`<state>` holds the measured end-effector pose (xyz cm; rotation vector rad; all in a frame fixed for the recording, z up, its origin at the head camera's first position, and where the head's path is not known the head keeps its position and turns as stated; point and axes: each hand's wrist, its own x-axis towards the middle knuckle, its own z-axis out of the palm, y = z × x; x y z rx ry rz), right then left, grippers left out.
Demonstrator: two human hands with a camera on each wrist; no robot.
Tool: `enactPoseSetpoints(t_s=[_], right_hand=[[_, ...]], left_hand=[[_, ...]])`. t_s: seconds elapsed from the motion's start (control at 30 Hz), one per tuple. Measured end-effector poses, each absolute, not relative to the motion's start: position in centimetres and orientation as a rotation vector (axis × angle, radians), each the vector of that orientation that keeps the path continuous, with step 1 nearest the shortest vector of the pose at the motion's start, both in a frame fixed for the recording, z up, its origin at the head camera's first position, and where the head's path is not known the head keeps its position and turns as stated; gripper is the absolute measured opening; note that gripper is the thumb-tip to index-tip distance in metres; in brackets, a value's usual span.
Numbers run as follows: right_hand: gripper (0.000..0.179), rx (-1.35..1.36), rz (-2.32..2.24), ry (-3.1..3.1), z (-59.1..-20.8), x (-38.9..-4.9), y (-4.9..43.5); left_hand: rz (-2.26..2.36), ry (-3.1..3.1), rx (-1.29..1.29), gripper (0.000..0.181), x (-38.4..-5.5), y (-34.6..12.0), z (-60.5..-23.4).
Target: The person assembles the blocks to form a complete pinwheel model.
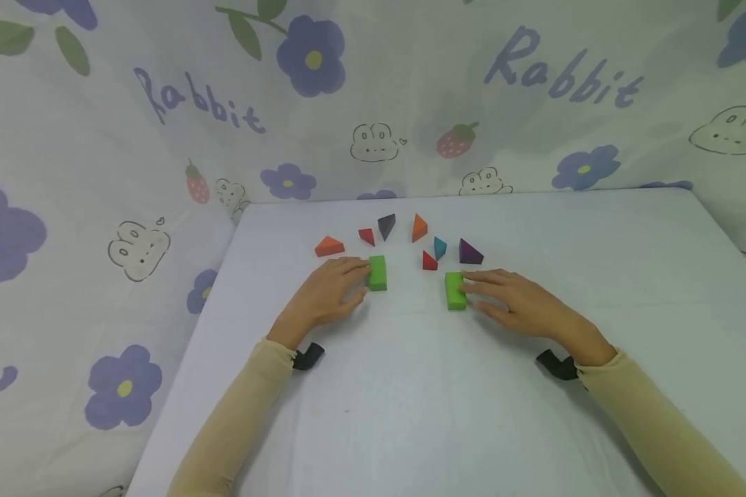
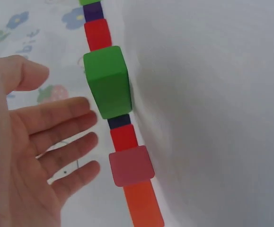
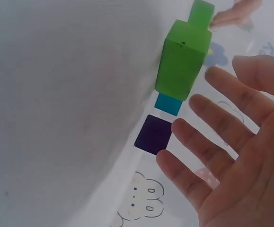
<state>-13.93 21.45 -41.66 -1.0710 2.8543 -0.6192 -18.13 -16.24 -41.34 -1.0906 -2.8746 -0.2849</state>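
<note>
My left hand [image 1: 331, 293] is at the left side of a green rectangular block [image 1: 378, 274], fingertips right at its edge. In the left wrist view the fingers of that hand [image 2: 63, 118] are spread and relaxed beside the green block [image 2: 109, 85], with the thumb apart. A second green block [image 1: 454, 294] lies nearer to me on the right. My right hand [image 1: 514, 301] reaches it from the right, its fingertips overlapping the block's edge in the head view. The right wrist view shows loosely extended fingers [image 3: 207, 142] alongside this green block [image 3: 183, 61], not curled round it.
Behind the green blocks lie orange wedges [image 1: 329, 246] [image 1: 419, 228], red wedges [image 1: 367, 237] [image 1: 429, 261], a grey wedge [image 1: 386, 226], a blue piece [image 1: 440, 248] and a purple wedge [image 1: 470, 252]. A patterned cloth [image 1: 410, 90] rises behind the white tabletop [image 1: 398, 400].
</note>
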Motion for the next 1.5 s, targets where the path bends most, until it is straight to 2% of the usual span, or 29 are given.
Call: enactPoseSetpoints(t_s=[0.8, 1.13, 1.5], right_hand=[[0.047, -1.096, -0.575, 2.831, -41.9, -13.7, 20.7], [0.045, -1.184, -0.614, 2.783, -42.0, -13.1, 19.8], [0.053, -1.281, -0.567, 2.769, -42.3, -12.4, 18.6]], left_hand=[[-0.313, -2.935, -1.073, 0.047, -17.9, -15.8, -41.0], [-0.326, -2.982, -1.055, 0.048, -18.0, -15.8, -41.0], [-0.329, -2.969, -1.060, 0.047, -18.0, -15.9, -41.2]])
